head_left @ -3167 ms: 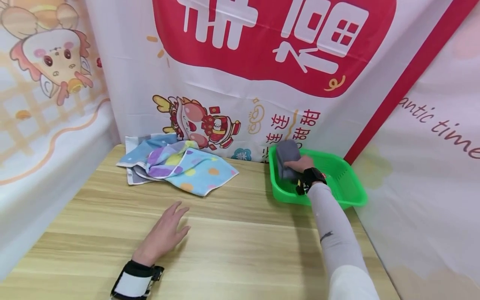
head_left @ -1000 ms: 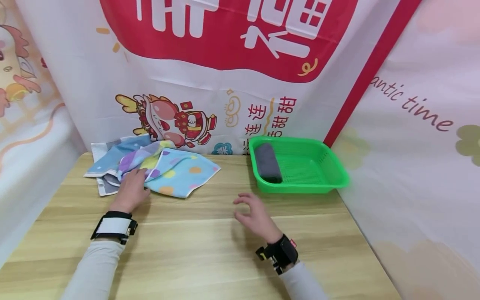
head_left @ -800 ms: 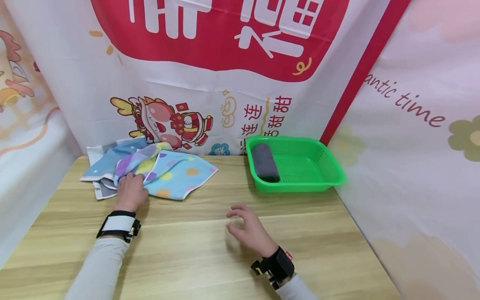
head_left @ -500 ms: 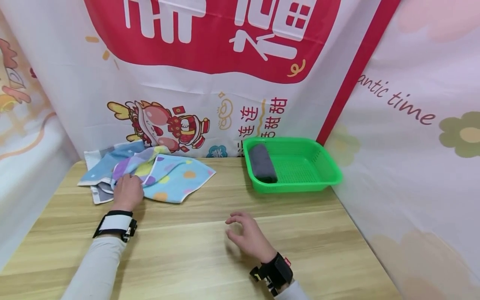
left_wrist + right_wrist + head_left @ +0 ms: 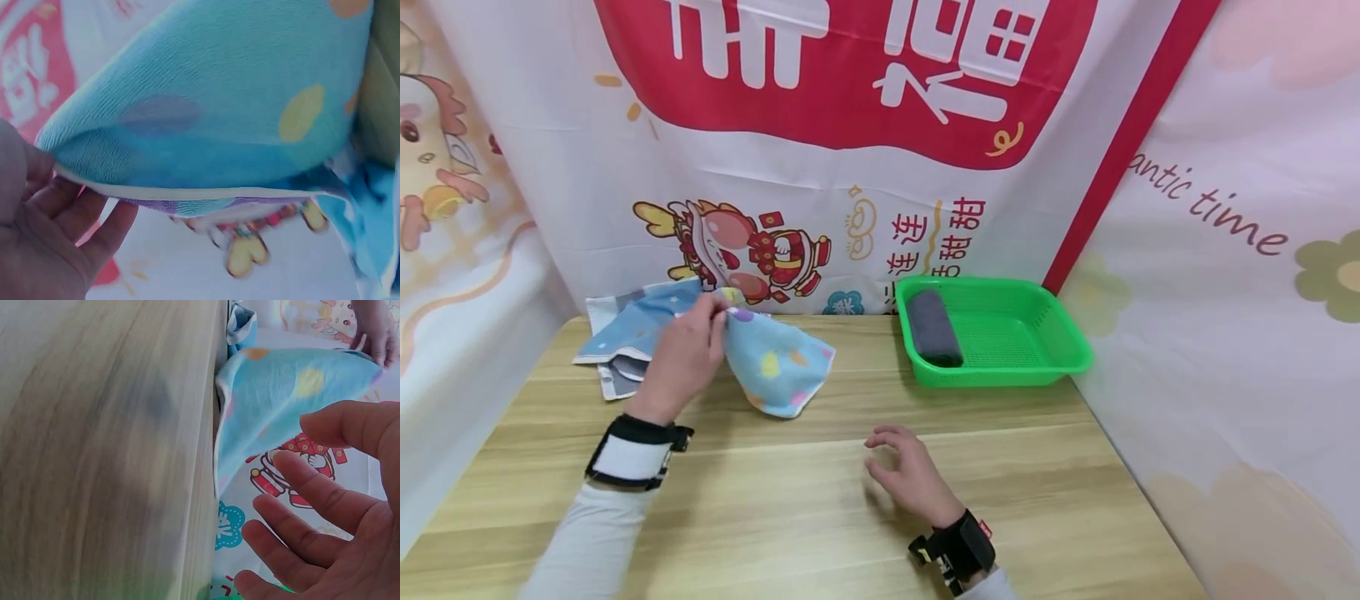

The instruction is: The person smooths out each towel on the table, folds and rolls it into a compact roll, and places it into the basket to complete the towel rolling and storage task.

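Note:
My left hand (image 5: 685, 354) pinches the light-blue polka-dot towel (image 5: 778, 367) by its edge and holds that part up, while the rest hangs down to the right. In the left wrist view, the thumb and fingers grip the towel's white-trimmed edge (image 5: 187, 192). Behind and left of this hand lies a crumpled blue towel (image 5: 643, 321) with a grey underside. My right hand (image 5: 913, 475) hovers over the table in front of the basket, fingers spread and loosely bent, holding nothing. The right wrist view shows the dotted towel hanging beyond these fingers (image 5: 312, 487).
A green plastic basket (image 5: 1000, 377) stands at the table's back right, a rolled dark-grey towel (image 5: 932, 329) along its left side. The wooden table (image 5: 775, 517) meets printed cloth walls (image 5: 850, 167) at the back and sides.
The grey towel went from my right hand into the basket, and that hand drew back over the table. My left hand reached the pile, took the dotted towel and lifted its edge up and rightward.

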Available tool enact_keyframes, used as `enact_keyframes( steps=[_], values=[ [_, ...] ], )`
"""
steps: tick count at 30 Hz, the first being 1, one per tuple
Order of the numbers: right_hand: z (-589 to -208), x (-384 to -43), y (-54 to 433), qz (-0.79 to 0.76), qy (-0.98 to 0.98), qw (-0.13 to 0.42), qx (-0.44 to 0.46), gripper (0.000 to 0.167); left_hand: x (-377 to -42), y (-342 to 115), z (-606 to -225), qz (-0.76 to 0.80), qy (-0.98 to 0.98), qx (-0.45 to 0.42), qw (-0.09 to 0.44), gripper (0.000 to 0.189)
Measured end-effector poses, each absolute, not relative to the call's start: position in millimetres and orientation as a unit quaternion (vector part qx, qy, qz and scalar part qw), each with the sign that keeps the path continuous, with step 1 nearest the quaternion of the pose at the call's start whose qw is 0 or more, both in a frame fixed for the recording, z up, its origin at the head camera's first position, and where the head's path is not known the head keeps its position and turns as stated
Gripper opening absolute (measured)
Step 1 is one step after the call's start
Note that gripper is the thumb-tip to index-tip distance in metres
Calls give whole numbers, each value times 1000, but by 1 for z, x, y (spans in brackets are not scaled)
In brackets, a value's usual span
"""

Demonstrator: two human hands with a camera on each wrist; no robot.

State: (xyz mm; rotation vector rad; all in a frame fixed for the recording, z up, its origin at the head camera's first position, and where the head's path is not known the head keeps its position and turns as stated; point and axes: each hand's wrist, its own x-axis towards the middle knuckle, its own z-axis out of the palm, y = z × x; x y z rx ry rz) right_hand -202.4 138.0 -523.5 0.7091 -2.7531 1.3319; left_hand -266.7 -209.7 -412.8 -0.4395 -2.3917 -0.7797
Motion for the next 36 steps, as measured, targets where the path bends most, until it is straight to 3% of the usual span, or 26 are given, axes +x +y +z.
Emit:
enact_keyframes(
  steps=[3, 9, 17, 20, 26, 32, 36],
  values=[
    [-525, -203, 137, 421, -876, 12, 235, 29, -246, -188, -420, -293, -894, -225, 256, 17],
    [-521, -210, 135, 399, -879, 42, 258, 45, -214, -141, -470, -297, -899, -295, 130, 12],
    [-512, -221, 123, 338, -872, -5, 354, 64, -186, -116, -511, -336, -878, -340, -13, 13],
    [-512, -229, 112, 294, -870, -12, 396, 58, -191, -128, -506, -360, -879, -312, -19, 17],
    [-515, -243, 79, 260, -877, -36, 402, 35, -219, -180, -501, -322, -924, -198, 61, 29],
    [-528, -250, 51, 126, -914, -13, 386, 51, -230, -208, -523, -250, -958, -139, 3, 56],
    [-527, -254, 51, 142, -917, 4, 373, 40, -228, -211, -532, -252, -959, -131, 0, 58]
  ],
)
